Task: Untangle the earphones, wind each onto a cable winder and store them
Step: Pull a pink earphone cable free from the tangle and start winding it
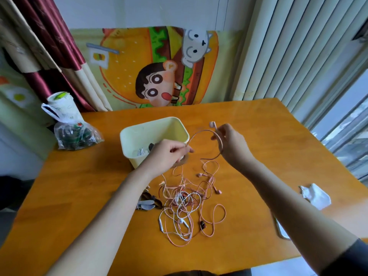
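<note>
Pink cable (pixel 207 130) | left hand (pixel 167 154), right hand (pixel 233 144): grips pinch it | tangle (pixel 185 200) well inside table (pixel 79 186) edges

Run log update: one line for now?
untangling | left hand pinches pink earphone cable | right hand holds earbud end | tangle on table

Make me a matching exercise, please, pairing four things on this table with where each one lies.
Things:
1 bin
2 bag
3 cable tangle
4 crumpled white sheet

Places:
a on the right side of the table
b between the forearms
c at the far left edge
d just behind the left hand

Pairs: 1-d; 2-c; 3-b; 4-a.
</note>
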A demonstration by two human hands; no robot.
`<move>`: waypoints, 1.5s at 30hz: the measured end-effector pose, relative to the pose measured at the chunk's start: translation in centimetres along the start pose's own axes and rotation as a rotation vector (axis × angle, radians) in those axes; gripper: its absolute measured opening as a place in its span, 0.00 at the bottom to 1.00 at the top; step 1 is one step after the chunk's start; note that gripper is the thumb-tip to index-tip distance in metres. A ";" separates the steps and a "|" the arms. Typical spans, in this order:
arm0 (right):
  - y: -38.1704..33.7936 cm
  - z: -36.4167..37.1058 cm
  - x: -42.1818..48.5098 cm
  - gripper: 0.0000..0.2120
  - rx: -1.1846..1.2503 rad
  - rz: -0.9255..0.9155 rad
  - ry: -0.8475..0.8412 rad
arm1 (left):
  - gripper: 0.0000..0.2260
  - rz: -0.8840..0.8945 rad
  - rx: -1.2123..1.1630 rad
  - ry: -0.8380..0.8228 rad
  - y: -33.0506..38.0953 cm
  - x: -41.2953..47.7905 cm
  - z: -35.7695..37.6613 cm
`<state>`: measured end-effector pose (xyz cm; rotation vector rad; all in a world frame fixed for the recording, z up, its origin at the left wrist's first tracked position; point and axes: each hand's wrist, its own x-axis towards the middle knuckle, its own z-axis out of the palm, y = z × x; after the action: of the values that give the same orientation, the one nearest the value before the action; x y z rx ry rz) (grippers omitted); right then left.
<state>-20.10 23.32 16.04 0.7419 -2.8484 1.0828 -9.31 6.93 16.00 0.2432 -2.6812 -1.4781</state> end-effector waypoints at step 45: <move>-0.8 -2.7 1.4 0.10 0.274 0.135 0.195 | 0.06 -0.269 -0.260 -0.125 -8.0 -2.3 2.8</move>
<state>-21.41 23.85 18.83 0.4261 -2.6483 1.4942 -6.60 5.46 7.81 0.5266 -2.5893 -1.9588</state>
